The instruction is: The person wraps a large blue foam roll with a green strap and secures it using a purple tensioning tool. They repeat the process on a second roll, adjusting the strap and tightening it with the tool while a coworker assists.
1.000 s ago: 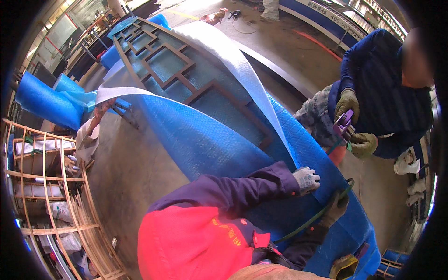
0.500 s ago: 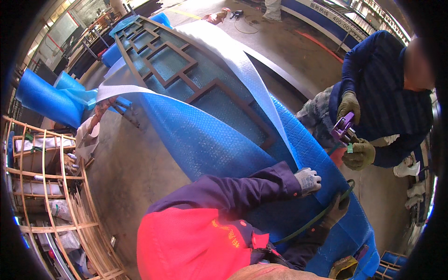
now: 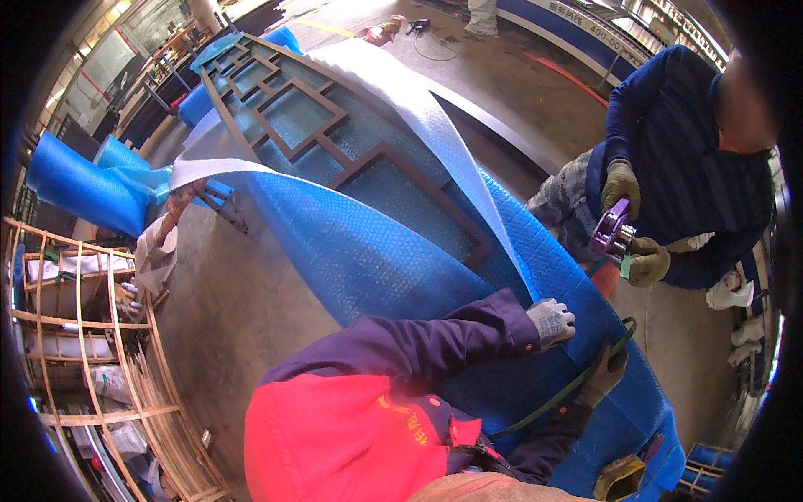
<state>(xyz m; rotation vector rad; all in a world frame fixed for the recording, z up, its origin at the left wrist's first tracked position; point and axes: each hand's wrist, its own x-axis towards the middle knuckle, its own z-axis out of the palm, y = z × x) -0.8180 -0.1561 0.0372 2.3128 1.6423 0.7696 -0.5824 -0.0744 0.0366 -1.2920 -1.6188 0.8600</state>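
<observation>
Blue bubble wrap (image 3: pixel 335 243) is folded around a long brown lattice frame (image 3: pixel 386 159), whose far part lies uncovered. My left hand (image 3: pixel 552 324), in a pale grey glove, is closed on the wrap's folded edge near the frame's close end. To the right and nearer me, my right hand (image 3: pixel 606 376) wears a darker glove and grips a green strap (image 3: pixel 548 403) that runs across the wrapped end. Its fingertips are partly hidden. Across from me, a co-worker's gloved hands (image 3: pixel 642 262) hold a purple strapping tool (image 3: pixel 613 227) with a green strip at it.
Rolls of blue bubble wrap (image 3: pixel 84 184) stand at the far left. A wooden slatted crate (image 3: pixel 84 318) is at the near left. A yellow-edged object (image 3: pixel 619 478) lies on the wrap near me. A power tool (image 3: pixel 417 27) with a cord is on the floor beyond.
The co-worker's hands have shifted the purple tool slightly, tilting it. My hands stay in nearly the same places; the view has moved a little.
</observation>
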